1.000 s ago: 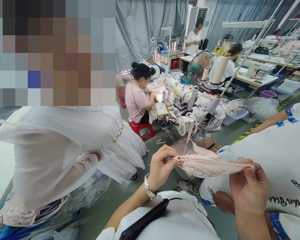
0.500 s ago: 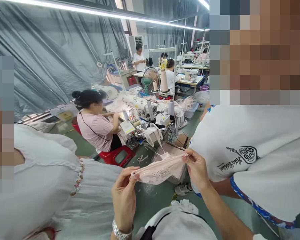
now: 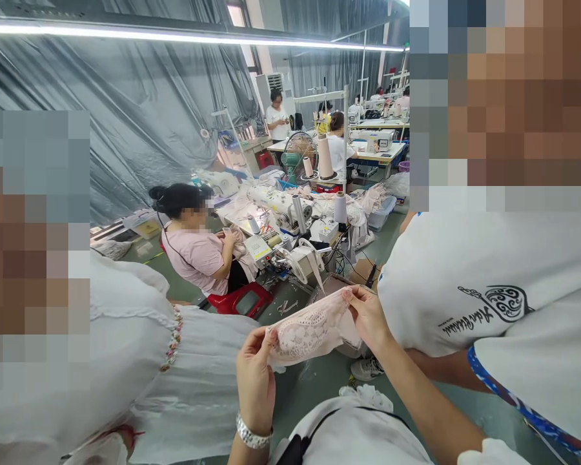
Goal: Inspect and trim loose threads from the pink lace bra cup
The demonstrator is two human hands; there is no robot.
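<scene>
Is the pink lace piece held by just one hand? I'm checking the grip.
No, the left hand pinches one end of the pink lace piece and the right hand pinches the other.

A garment sewing workshop: rows of industrial sewing machines [image 3: 281, 205] on worktables [image 3: 375, 154], tall thread cones [image 3: 325, 157], heaps of pink fabric [image 3: 341, 208], a seated worker [image 3: 196, 248] stitching, grey plastic sheeting [image 3: 126, 123] along the wall.

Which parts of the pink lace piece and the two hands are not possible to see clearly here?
- Lace piece, head view: both ends are covered by the pinching fingers; its full shape is unclear.
- Left hand: palm faces away.
- Right hand: only its back shows.
- Sewing machine: too small for detail.
</scene>
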